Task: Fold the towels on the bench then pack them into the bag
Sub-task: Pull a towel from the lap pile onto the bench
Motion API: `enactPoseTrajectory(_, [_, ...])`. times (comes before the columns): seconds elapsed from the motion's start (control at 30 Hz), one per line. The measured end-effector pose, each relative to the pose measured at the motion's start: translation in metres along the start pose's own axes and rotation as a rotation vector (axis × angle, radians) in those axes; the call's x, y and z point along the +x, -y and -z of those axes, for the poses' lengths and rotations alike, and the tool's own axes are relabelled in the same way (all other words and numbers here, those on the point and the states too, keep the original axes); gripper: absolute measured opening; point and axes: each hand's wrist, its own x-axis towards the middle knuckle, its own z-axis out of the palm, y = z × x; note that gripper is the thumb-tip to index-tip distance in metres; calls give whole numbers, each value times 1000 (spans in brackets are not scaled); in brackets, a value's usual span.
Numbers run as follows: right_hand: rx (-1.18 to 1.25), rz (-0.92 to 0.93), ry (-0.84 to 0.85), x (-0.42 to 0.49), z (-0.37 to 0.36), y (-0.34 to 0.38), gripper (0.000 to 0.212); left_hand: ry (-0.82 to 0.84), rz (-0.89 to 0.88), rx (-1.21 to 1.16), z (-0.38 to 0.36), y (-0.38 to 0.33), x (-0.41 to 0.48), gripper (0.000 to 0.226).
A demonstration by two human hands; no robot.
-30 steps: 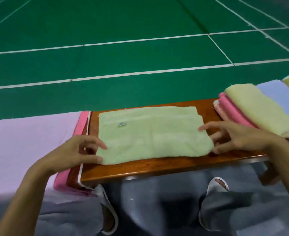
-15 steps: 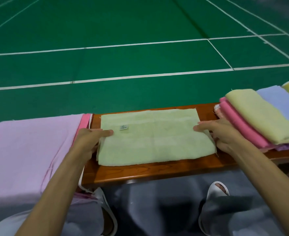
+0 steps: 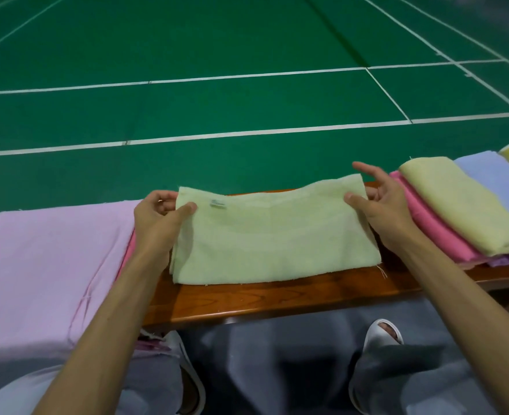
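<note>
Green towel [image 3: 274,235] lies on the bench [image 3: 277,301], far edge raised. Left hand [image 3: 157,223] pinches its far-left corner, thumb on top. Right hand [image 3: 382,205] pinches the far-right corner, index finger extended.

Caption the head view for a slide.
Both hands, left and right, lift the far corners of a light-green towel off the wooden bench.

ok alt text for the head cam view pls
Both hands pinch the far corners of a pale green towel, left hand and right hand lifting its far edge off a wooden bench. Folded towels are stacked to the right; a pink cloth lies left.
</note>
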Motion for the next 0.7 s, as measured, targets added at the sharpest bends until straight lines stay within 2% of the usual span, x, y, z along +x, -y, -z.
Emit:
enactPoseTrajectory(0.1, [-65,-130,-32,7,1,-15,72,-26,22,122,-1,15,4,32])
enactPoseTrajectory(0.17, [-182,-168,-79,9,0,-21,74,-72,-66,319,-3,27,4,38])
enactPoseTrajectory(0.27, [-562,-29,-235,5,-2,-16,69,-150,-395,661,-8,31,-1,52])
enactPoseTrajectory(0.33, [-851,137,-380,-1,-7,-12,63,-83,-626,772,-17,29,-5,64])
enactPoseTrajectory(0.37, [-940,240,-368,-5,-14,-12,63,-6,-703,820,-23,30,-9,67])
enactPoseTrajectory(0.43, [-1048,393,-119,-10,-31,-17,71,179,-772,927,-38,36,-18,70])
enactPoseTrajectory(0.5, [-1174,386,188,-14,-48,-34,74,337,-757,1065,-49,52,-26,72])
enactPoseTrajectory(0.53, [-1228,342,271,-15,-52,-43,74,385,-726,1128,-50,60,-28,74])
enactPoseTrajectory(0.6, [-1282,280,294,-14,-49,-54,73,414,-663,1199,-47,69,-26,80])
enactPoseTrajectory(0.7, [-1316,216,211,-9,-29,-57,72,358,-613,1225,-34,68,-22,88])
